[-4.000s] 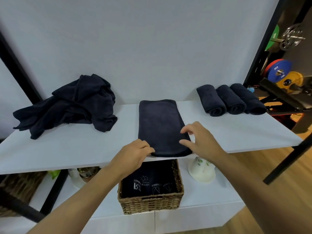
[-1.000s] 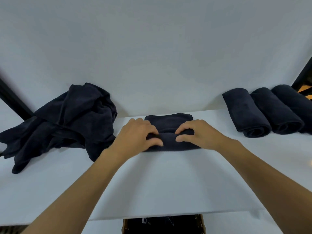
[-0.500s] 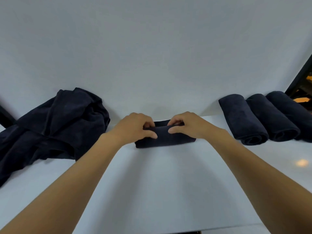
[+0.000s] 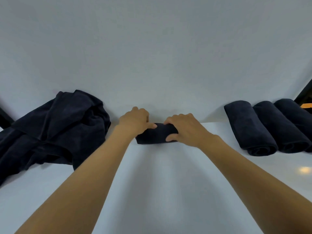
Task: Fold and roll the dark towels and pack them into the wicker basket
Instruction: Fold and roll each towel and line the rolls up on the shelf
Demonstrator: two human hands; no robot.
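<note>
Rolled towel (image 4: 157, 134) lies under both hands, straight ahead of the person, long axis left-right, far back on the white shelf (image 4: 160, 191). Left hand (image 4: 135, 121) is curled over its left end; right hand (image 4: 184, 129) clamps the right end, thumb on the near face. Neither is nearer (roll looks done, lift likely next). Three finished rolls (image 4: 249, 129) lie well right of the right hand, the loose pile (image 4: 55, 129) left of the left. Basket not in view.

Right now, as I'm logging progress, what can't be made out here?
Head view:
Wicker basket: outside the frame.
Rolled towel: partly hidden under left hand and right hand.
Towel pile: cut by left edge; count unclear.
Rightmost finished roll: cut by right edge.
</note>
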